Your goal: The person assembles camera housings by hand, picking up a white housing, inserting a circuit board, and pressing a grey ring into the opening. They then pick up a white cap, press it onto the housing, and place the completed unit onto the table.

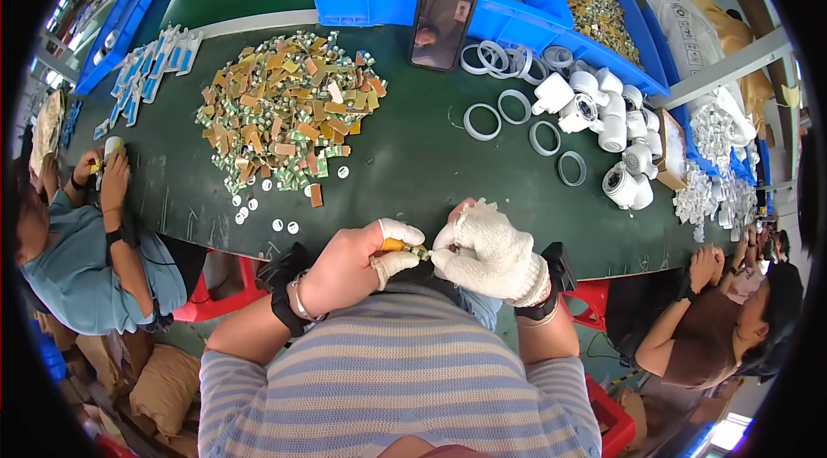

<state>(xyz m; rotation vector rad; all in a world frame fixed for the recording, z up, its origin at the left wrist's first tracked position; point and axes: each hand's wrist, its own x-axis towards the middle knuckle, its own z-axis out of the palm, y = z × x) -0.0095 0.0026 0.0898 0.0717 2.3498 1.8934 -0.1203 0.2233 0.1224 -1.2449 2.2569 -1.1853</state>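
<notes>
**Slim Pinch, Close Edge: A Slip Is the Worry at My Bench**

I hold a small yellow-and-green board [396, 245] before my chest, close to the near edge of the dark green table [465, 186]. Take the board as the clock's centre, twelve straight ahead: my left hand [340, 267] sits at nine, its white-wrapped thumb and forefinger pinching the board. At three, my right hand [493, 255], in a white knit glove, bunches its fingers at the board's tip; whether they grip it or merely touch, I cannot tell.

The likeliest mishap, I judge, is a drop. So little of the board sits between my fingertips that an uneven pull could twist it free, and with the edge so near it might land in my lap. The glove's knit could also catch a corner and bend or tear off something small.

My left arm poses another hazard. White discs [277, 224] lie loose around nine, near that wrist, and a careless sweep could scatter them. At eleven, the heap [289, 105] of boards could shed pieces if knocked. Straight up at twelve, the phone [442, 24] leans against a blue bin [362, 3]; a jolt to the table might topple it.
</notes>
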